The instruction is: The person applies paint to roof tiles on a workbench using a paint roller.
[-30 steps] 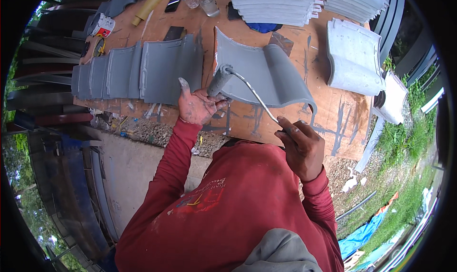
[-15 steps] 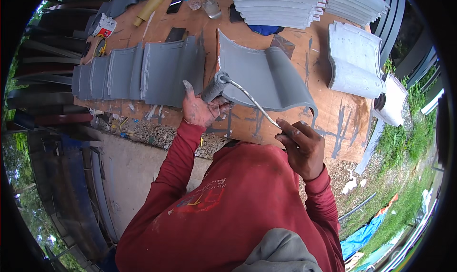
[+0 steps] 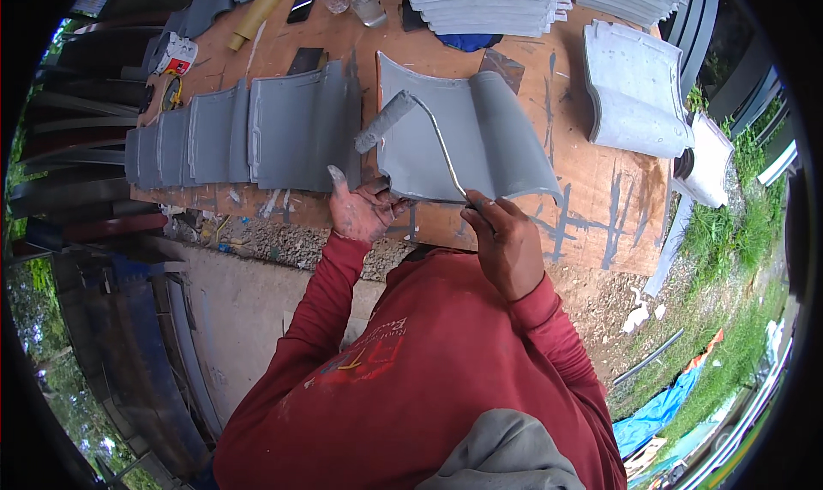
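My right hand (image 3: pixel 507 246) is closed round the handle of a paint roller (image 3: pixel 386 121). The roller's bent wire frame reaches forward and left, and its grey-coated sleeve sits at the left edge of a curved roof tile (image 3: pixel 446 138). This tile is mostly covered in grey paint, with an orange-brown edge showing on its left side. Palm up and thumb raised, my left hand (image 3: pixel 364 211) has its fingers curled at the tile's near left corner, supporting it; the fingertips are partly hidden. Paint smudges mark my left hand.
Grey tiles (image 3: pixel 296 130) stand in a row on the left of the wooden table (image 3: pixel 591 207). Stacked pale tiles (image 3: pixel 484 6) are at the back, and another pale tile (image 3: pixel 634 87) lies right. Bottles (image 3: pixel 369 8), a phone (image 3: pixel 302 6) and a white tub (image 3: pixel 176 54) sit far left.
My right hand has moved left and up, carrying the roller from above my left hand to the tile's left edge. My left hand stays at the near corner.
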Demonstrator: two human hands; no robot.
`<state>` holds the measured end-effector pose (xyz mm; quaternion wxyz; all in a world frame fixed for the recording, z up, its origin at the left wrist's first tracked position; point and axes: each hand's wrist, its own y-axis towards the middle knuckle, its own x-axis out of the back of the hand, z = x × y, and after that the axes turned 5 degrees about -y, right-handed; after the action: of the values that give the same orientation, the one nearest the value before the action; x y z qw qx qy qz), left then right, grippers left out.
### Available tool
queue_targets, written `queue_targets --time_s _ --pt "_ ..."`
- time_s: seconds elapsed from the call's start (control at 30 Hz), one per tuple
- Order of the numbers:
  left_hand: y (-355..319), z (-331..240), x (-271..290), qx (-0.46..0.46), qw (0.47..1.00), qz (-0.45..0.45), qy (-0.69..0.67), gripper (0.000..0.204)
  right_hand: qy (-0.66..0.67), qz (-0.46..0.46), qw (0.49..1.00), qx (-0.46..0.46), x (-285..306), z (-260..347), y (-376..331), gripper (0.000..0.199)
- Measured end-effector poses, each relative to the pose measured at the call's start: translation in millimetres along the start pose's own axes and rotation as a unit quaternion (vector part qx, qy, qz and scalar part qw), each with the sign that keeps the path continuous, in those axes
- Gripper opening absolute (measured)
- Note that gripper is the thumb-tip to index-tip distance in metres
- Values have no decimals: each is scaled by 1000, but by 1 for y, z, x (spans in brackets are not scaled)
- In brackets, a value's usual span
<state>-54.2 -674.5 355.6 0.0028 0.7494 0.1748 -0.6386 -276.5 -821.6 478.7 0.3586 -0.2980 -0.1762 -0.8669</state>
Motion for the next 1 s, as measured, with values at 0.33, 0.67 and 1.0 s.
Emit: queue_targets --time_s 0.33,0.67,1.0 --pt "-38 15 46 31 991 -52 -116 119 7 99 995 -26 16 -8 -20 26" --pt "-47 23 84 69 984 31 -162 122 31 218 975 -45 2 -25 -30 27" --pt "-53 28 83 57 984 -155 -64 117 17 307 950 -62 28 -85 -42 23"
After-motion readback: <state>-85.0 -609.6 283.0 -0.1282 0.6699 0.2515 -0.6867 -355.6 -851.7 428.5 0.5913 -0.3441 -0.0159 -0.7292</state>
